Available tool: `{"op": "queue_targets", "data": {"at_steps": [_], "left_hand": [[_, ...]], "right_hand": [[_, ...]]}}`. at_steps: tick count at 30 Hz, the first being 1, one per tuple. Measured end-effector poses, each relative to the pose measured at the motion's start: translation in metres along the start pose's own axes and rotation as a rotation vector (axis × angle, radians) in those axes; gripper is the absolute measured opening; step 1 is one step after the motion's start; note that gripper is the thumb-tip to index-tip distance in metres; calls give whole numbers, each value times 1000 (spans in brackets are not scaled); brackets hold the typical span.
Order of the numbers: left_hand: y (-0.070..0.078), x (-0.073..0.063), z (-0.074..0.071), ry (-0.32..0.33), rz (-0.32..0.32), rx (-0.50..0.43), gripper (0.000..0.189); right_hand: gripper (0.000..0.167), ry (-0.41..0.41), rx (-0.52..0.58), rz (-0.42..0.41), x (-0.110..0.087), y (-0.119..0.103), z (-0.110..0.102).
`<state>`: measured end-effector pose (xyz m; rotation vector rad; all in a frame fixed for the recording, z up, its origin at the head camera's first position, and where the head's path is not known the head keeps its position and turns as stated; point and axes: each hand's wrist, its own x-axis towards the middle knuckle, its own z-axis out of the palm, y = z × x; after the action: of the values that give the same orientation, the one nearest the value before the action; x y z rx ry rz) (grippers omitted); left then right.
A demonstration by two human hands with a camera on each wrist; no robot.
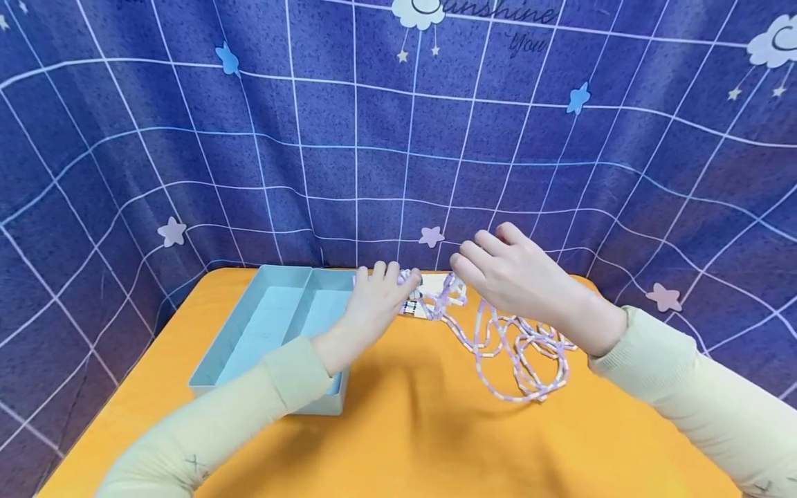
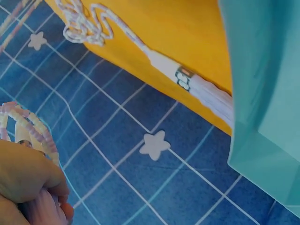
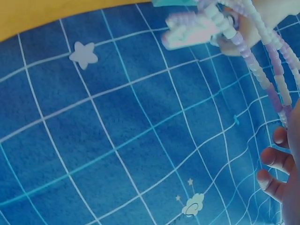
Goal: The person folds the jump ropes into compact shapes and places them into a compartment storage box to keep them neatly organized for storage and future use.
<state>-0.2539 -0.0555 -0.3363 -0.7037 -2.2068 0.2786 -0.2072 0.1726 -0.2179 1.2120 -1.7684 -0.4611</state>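
Note:
A purple-and-white beaded jump rope (image 1: 523, 398) lies in loose loops on the table's right half, part of it raised toward the hands. My left hand (image 1: 373, 304) grips one of its handles (image 2: 42, 208), and beaded loops stand up beside that handle in the left wrist view. My right hand (image 1: 510, 277) is raised to the right, fingers curled, holding beaded strands (image 3: 276, 70) that run across to the left hand. The other handle (image 2: 192, 84), white and lilac with a patterned band, lies near the table's back edge beside the tray.
A light blue tray (image 1: 212, 356) with a divider stands on the left of the orange table (image 1: 405, 443), its right side beneath the left forearm. Behind the table hangs a blue curtain (image 1: 324, 173) with a white grid and stars.

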Motion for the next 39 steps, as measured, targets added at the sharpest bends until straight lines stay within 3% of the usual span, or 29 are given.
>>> {"op": "queue_targets", "data": {"at_steps": [5, 8, 12, 22, 30, 39], "left_hand": [[9, -1, -1, 57, 66, 6, 24], [13, -3, -3, 57, 103, 2, 25], [18, -5, -5, 55, 161, -28, 23], [30, -8, -17, 145, 320, 9, 18], [37, -9, -32, 229, 351, -29, 19], [30, -19, -47, 246, 298, -263, 23]], "right_hand": [[27, 23, -49, 4, 8, 11, 2], [27, 21, -70, 9, 9, 18, 3], [27, 4, -86, 16, 10, 28, 5], [25, -35, -93, 49, 8, 46, 18], [28, -125, -73, 63, -8, 51, 42], [12, -212, -20, 78, -34, 38, 71]]}}
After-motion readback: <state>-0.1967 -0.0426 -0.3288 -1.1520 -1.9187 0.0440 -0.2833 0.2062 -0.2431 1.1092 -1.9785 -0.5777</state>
